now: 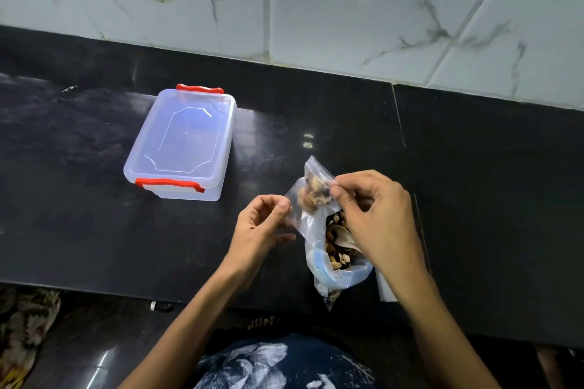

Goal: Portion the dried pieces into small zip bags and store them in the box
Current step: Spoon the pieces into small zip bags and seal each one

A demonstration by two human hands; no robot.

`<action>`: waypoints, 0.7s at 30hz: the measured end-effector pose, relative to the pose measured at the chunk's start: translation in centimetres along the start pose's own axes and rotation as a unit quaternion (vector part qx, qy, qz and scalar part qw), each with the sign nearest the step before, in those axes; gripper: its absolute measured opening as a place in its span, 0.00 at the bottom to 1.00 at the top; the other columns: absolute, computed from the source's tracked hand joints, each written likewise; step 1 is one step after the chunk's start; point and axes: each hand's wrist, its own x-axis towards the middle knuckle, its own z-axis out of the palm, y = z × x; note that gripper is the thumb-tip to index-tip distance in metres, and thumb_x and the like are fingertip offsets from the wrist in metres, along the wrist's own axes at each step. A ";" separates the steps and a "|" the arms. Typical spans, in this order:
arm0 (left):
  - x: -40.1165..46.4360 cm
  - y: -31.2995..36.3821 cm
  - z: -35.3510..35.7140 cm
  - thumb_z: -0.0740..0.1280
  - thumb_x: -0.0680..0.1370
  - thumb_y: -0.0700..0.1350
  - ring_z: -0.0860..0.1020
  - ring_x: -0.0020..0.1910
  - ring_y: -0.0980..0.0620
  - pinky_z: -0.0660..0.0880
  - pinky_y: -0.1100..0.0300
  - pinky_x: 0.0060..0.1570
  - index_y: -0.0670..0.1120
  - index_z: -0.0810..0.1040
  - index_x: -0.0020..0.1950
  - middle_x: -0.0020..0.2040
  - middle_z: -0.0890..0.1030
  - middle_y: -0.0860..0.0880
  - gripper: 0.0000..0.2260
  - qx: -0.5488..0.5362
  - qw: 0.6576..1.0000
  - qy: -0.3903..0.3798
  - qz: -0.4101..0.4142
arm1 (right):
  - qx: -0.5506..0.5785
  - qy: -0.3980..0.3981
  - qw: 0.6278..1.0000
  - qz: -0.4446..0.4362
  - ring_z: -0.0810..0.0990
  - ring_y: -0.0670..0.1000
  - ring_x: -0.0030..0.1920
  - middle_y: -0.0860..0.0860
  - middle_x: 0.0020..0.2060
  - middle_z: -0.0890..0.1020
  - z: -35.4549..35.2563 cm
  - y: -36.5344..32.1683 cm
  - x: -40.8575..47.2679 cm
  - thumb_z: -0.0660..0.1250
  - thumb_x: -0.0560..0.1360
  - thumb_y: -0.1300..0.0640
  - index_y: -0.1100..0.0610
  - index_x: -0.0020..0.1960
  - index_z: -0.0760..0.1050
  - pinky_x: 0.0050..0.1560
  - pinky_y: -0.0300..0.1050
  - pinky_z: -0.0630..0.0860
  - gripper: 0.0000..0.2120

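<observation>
Two corners of a small clear plastic zip bag (311, 196) holding dried pieces are pinched by the left hand (264, 227) and right hand (376, 215) fingers above the black tabletop (474, 167), so sealing's probably next, then the lidded clear red-clipped box (181, 142) gets opened.

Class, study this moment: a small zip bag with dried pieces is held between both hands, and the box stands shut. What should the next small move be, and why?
Probably press the small zip bag's top edge shut. The left hand and right hand each pinch an end of it, pieces are already inside, and its mouth does not look sealed. The box still has its lid clipped on, so storing comes later.
</observation>
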 end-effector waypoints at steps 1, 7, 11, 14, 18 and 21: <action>-0.1 -0.1 0.2 0.66 0.73 0.49 0.81 0.39 0.50 0.80 0.51 0.43 0.43 0.76 0.47 0.39 0.82 0.49 0.10 -0.003 1.000 -0.006 -0.022 | 0.004 0.010 1.000 0.001 0.80 0.42 0.44 0.43 0.42 0.81 0.2 0.0 -0.1 0.70 0.73 0.59 0.53 0.46 0.82 0.44 0.33 0.77 0.03; -1.1 -0.8 1.5 0.56 0.82 0.43 0.75 0.29 0.56 0.77 0.59 0.34 0.41 0.71 0.48 0.31 0.73 0.51 0.08 -0.020 0.997 -0.032 -0.066 | 0.022 0.045 0.999 0.014 0.80 0.42 0.41 0.42 0.41 0.81 1.0 0.0 -0.7 0.70 0.73 0.57 0.54 0.44 0.82 0.40 0.29 0.75 0.03; -0.2 -1.9 1.7 0.54 0.83 0.41 0.64 0.24 0.59 0.70 0.61 0.29 0.43 0.68 0.41 0.26 0.67 0.55 0.11 0.051 0.997 0.056 -0.011 | 0.007 0.035 0.999 0.009 0.80 0.41 0.41 0.42 0.39 0.81 1.1 -0.1 -1.2 0.71 0.71 0.63 0.54 0.40 0.83 0.41 0.30 0.76 0.06; 0.2 -2.5 1.5 0.55 0.83 0.42 0.65 0.24 0.60 0.68 0.59 0.29 0.43 0.68 0.41 0.24 0.67 0.57 0.11 0.076 0.994 0.076 0.024 | -0.001 0.031 1.000 -0.003 0.79 0.39 0.43 0.42 0.42 0.81 1.6 -0.3 -1.7 0.71 0.71 0.65 0.55 0.41 0.83 0.43 0.28 0.75 0.07; 0.1 -2.4 0.4 0.60 0.78 0.48 0.71 0.29 0.58 0.73 0.62 0.32 0.42 0.71 0.44 0.29 0.71 0.55 0.10 0.080 0.995 0.043 0.040 | 0.008 -0.063 0.997 0.037 0.76 0.34 0.45 0.36 0.49 0.75 1.2 0.2 -0.9 0.72 0.72 0.60 0.49 0.38 0.80 0.41 0.21 0.70 0.07; -0.3 -2.1 0.0 0.62 0.74 0.52 0.75 0.36 0.57 0.77 0.60 0.39 0.45 0.73 0.49 0.37 0.77 0.54 0.11 0.072 0.997 0.010 0.021 | 0.045 -0.084 0.994 0.050 0.80 0.37 0.44 0.36 0.42 0.80 0.2 0.5 -0.2 0.70 0.73 0.60 0.47 0.39 0.80 0.41 0.24 0.72 0.09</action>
